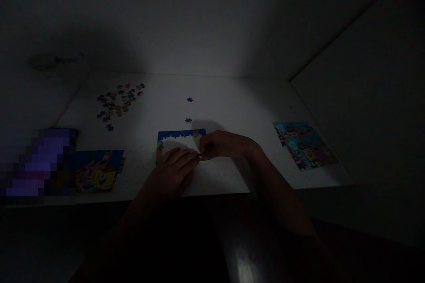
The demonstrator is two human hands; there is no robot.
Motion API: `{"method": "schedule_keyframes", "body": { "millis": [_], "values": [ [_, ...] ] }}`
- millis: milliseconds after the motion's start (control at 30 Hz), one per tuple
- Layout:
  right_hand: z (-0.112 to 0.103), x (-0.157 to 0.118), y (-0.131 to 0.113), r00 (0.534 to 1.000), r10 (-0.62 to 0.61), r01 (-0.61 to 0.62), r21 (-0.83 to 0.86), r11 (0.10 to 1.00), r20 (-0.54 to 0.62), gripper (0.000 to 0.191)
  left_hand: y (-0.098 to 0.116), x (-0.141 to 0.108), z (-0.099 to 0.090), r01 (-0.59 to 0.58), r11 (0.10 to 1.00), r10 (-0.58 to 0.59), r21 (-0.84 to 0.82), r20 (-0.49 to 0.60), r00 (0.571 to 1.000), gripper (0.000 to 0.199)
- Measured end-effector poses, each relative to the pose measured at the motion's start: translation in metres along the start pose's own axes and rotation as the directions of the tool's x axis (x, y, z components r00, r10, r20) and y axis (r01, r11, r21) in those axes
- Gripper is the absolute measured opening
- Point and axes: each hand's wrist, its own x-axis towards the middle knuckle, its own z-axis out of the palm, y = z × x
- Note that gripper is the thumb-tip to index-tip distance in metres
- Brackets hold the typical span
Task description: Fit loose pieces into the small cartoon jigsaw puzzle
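Observation:
In front of me lies a partly joined jigsaw puzzle (181,134): its border shows blue along the top and yellowish at the left, with bare white inside. My left hand (175,170) rests flat over its lower edge, fingers stretched out towards the right. At the lower right corner, my right hand (215,143) has thumb and fingers pinched on a small puzzle piece (200,157), close to my left fingertips. The fingers partly cover this piece. Two loose pieces lie beyond the puzzle, a nearer one (188,120) and a farther one (190,99).
Several loose puzzle pieces (116,104) are heaped at the back left of the white table (229,106). A cartoon picture sheet (98,171) lies at the front left beside a pixelated purple area (40,163). Another colourful picture (304,145) is at the right. Walls border the table. The light is dim.

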Motion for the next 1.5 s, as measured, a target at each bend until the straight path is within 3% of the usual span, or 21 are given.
{"method": "schedule_keyframes", "body": {
  "millis": [1000, 1333, 1500],
  "values": [
    [-0.001, -0.002, -0.007, 1.0, 0.013, -0.013, -0.033, 0.999, 0.002, 0.008, 0.004, 0.004, -0.003, 0.029, 0.999, -0.032, 0.043, 0.069, 0.997, 0.031],
    [0.001, 0.0, -0.002, 0.999, -0.051, 0.05, -0.035, 0.998, -0.009, 0.008, 0.002, 0.002, -0.002, -0.021, 0.999, 0.02, 0.035, 0.042, 0.999, 0.032],
    [0.003, 0.002, 0.004, 0.996, -0.087, 0.086, -0.028, 0.996, -0.019, 0.011, 0.001, 0.0, -0.002, 0.025, 0.999, -0.027, 0.037, 0.045, 0.999, 0.032]
  ]
}}
